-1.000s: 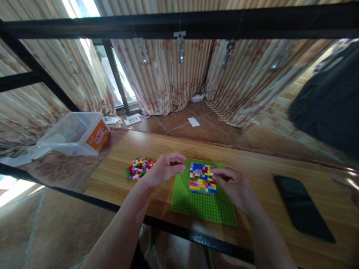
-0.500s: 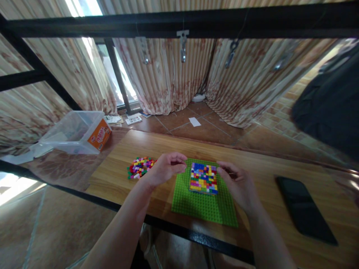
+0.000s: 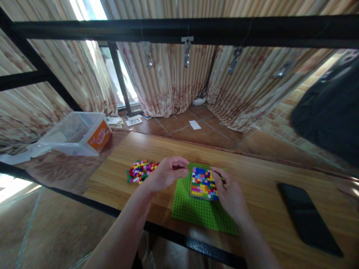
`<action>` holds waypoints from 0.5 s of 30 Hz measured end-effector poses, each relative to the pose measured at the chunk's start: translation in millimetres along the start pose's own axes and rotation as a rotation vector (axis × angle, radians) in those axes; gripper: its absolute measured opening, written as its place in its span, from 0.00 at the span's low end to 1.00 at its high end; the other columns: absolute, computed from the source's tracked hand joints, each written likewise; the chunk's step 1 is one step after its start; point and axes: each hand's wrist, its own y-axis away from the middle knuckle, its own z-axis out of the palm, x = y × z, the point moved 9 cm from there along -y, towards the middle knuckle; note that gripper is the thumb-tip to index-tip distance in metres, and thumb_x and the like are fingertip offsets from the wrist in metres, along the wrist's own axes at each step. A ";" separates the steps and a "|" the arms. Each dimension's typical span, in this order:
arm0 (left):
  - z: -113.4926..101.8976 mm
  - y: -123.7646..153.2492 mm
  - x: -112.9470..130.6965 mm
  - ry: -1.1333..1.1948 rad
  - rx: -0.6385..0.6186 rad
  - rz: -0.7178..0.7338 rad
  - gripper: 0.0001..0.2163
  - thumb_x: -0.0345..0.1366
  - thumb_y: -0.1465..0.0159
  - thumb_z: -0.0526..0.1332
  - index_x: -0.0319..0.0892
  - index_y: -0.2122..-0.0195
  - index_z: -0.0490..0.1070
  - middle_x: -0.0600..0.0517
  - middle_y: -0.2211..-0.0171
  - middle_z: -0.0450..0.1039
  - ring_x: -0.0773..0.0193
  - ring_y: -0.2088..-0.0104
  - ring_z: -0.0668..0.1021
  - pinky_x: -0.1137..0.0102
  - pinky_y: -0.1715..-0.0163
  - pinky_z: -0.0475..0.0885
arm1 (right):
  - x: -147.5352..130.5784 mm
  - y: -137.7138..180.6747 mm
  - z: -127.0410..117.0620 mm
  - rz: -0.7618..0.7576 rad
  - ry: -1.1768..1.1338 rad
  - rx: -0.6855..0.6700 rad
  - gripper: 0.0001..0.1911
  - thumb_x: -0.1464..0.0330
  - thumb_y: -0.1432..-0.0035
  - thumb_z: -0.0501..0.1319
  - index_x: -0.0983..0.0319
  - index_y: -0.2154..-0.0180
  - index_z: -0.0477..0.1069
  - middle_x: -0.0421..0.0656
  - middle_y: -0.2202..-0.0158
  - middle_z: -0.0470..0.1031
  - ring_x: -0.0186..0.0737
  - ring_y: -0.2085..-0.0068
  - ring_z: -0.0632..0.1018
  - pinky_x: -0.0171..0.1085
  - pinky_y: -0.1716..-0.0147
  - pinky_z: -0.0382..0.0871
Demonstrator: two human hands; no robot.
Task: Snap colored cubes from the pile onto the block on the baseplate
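Note:
A square block of small multicoloured bricks (image 3: 204, 182) stands on a green studded baseplate (image 3: 196, 215) on the wooden table. My right hand (image 3: 230, 192) covers the block's right side, its fingertips at the upper right edge. Its fingers are bent together, and whatever they may pinch is hidden. Left of the block, my left hand (image 3: 169, 172) hovers over the baseplate's left edge. Its fingers curl loosely with the thumb a little apart, and no object shows between them. Loose coloured bricks (image 3: 140, 170) lie in a pile beyond my left wrist, partly covered by it.
A black phone (image 3: 308, 218) lies on the table (image 3: 260, 183) at the right. A clear plastic bin (image 3: 75, 136) with an orange label stands at the far left. Clips (image 3: 187, 54) hang from a black bar (image 3: 168, 31) above. A dark-clothed person is partly visible at right.
My right hand has moved left and onto the block's upper right edge. My left hand stays nearly in place. The view has tilted slightly.

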 end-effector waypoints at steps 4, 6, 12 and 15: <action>1.0 -1.1 -2.1 0.013 0.007 -0.009 0.10 0.30 0.47 0.67 0.38 0.63 0.75 0.53 0.70 0.76 0.69 0.70 0.74 0.72 0.65 0.68 | -0.2 2.0 1.4 0.001 0.030 0.028 0.23 0.54 0.36 0.51 0.63 0.54 0.75 0.53 0.54 0.79 0.49 0.53 0.77 0.52 0.50 0.70; 1.5 -1.8 -2.7 0.025 0.009 -0.010 0.10 0.29 0.48 0.68 0.38 0.64 0.76 0.53 0.70 0.76 0.69 0.69 0.75 0.72 0.65 0.69 | -0.3 2.4 2.8 0.003 0.039 0.033 0.23 0.55 0.36 0.51 0.63 0.54 0.75 0.53 0.53 0.79 0.49 0.53 0.77 0.52 0.50 0.70; 7.4 -2.2 -1.9 0.059 -0.003 0.011 0.11 0.30 0.48 0.69 0.37 0.63 0.76 0.52 0.69 0.77 0.69 0.69 0.76 0.72 0.64 0.69 | 1.1 2.7 3.8 -0.001 0.026 0.037 0.22 0.55 0.35 0.52 0.62 0.54 0.75 0.52 0.54 0.79 0.48 0.53 0.77 0.51 0.50 0.70; 12.4 -1.4 -3.9 0.070 -0.018 -0.002 0.11 0.30 0.48 0.69 0.38 0.63 0.76 0.51 0.67 0.78 0.68 0.68 0.76 0.72 0.64 0.69 | -7.5 4.5 -3.9 -0.053 0.028 0.078 0.20 0.56 0.35 0.52 0.61 0.53 0.75 0.51 0.54 0.78 0.47 0.53 0.77 0.50 0.50 0.70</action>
